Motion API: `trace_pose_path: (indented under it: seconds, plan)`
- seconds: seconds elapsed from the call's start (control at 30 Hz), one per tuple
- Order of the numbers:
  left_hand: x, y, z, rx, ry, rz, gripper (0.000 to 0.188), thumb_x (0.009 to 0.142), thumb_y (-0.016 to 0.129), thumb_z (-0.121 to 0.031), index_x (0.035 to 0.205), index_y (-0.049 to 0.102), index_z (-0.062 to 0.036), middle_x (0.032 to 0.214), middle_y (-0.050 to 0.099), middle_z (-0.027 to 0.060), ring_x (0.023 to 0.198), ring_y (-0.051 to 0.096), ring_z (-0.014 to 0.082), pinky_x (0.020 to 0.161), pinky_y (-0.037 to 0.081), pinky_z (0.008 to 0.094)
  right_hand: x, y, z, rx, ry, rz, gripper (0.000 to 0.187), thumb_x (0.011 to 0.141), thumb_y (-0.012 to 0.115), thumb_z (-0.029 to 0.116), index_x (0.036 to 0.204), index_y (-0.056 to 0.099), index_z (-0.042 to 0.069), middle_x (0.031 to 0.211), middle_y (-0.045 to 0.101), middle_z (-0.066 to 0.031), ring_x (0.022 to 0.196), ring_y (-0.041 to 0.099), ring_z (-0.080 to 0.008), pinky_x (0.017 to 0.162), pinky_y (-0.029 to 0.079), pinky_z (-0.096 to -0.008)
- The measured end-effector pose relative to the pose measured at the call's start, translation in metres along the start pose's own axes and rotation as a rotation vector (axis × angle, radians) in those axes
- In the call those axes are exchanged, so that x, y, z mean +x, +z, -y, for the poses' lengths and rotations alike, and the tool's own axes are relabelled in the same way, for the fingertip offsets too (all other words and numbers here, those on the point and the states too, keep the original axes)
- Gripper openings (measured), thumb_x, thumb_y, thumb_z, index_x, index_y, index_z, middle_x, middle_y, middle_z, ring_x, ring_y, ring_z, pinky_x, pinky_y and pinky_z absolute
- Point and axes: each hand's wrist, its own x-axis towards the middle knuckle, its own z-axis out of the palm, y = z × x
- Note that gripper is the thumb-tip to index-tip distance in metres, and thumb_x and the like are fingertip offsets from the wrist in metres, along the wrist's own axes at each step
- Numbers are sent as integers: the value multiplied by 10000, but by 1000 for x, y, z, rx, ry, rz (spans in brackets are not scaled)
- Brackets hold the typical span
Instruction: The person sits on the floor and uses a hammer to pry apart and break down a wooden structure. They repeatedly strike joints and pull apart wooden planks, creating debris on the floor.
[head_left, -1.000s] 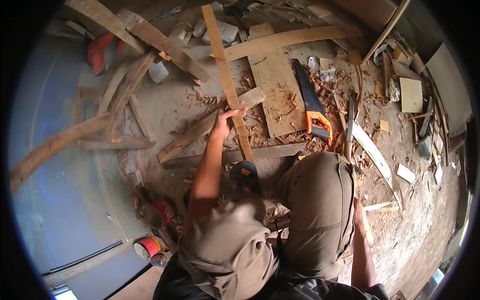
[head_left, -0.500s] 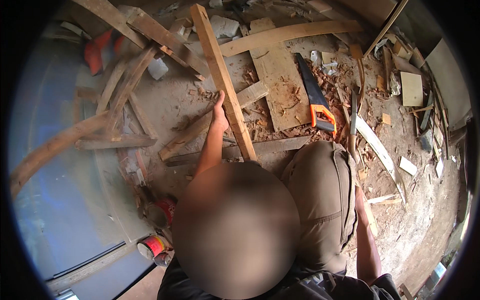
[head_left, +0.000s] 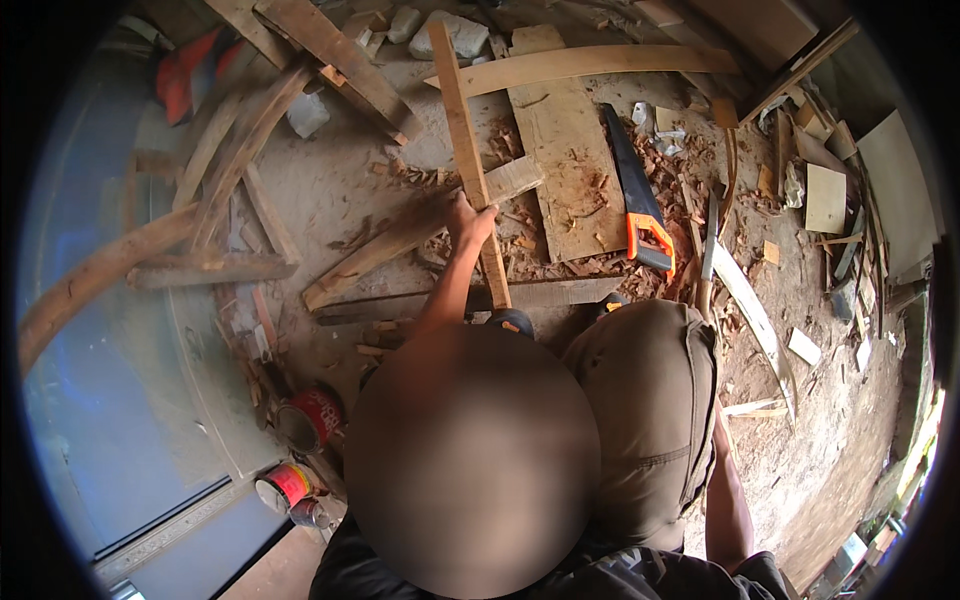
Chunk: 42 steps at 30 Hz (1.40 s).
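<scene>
One wooden strip (head_left: pixel 461 125), within left hand (head_left: pixel 472 216), fingers curled round it; right hand (behind knee (head_left: pixel 640 390)), hold unclear

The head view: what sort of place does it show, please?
Probably a rough woodworking area, perhaps a workshop: a handsaw lies among scattered wood shavings, and the left hand grips a long wooden bar.

slim wooden batten (head_left: pixel 465 145), held at a slant
</scene>
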Motion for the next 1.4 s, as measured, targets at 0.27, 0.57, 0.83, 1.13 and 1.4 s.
trace_pose_path:
  seconds: [0.27,0.57,0.83,1.13,1.4]
  plan:
    - [-5,-6,-4,-540,-195,168,432,747,770,-148,1111,595,6,1004,662,137,950,629,239,853,480,349,-10,-13,-5,9,51,-24,272,940,469,227,970,541,-34,783,506,-152,730,485,-208,672,410,-379]
    - [-40,-21,7,10,30,207,649,875,654,-383,1353,452,8,1278,552,264,1206,527,370,996,418,415,54,-34,54,264,-63,43,335,962,467,260,1083,599,-23,864,594,-144,792,564,-218,743,453,-367]
    - [-25,-116,7,21,305,651,490,914,606,-381,1185,583,27,1189,628,209,1113,607,287,920,486,376,127,-65,303,-480,-507,344,310,999,421,263,1076,619,37,674,540,-34,543,544,-99,444,457,-258]
    - [-47,-299,-148,517,240,576,548,929,587,-416,1302,519,-20,1251,592,195,1142,582,309,962,469,409,77,69,411,85,176,748,235,989,472,255,1021,501,24,631,501,-19,456,437,-64,335,365,-209]
    - [-121,-328,-235,465,559,547,472,930,592,-362,1238,565,-6,1146,646,184,1079,620,262,913,489,377,106,209,307,328,760,1090,52,900,543,91,911,494,78,685,469,17,528,478,-34,383,382,-157]
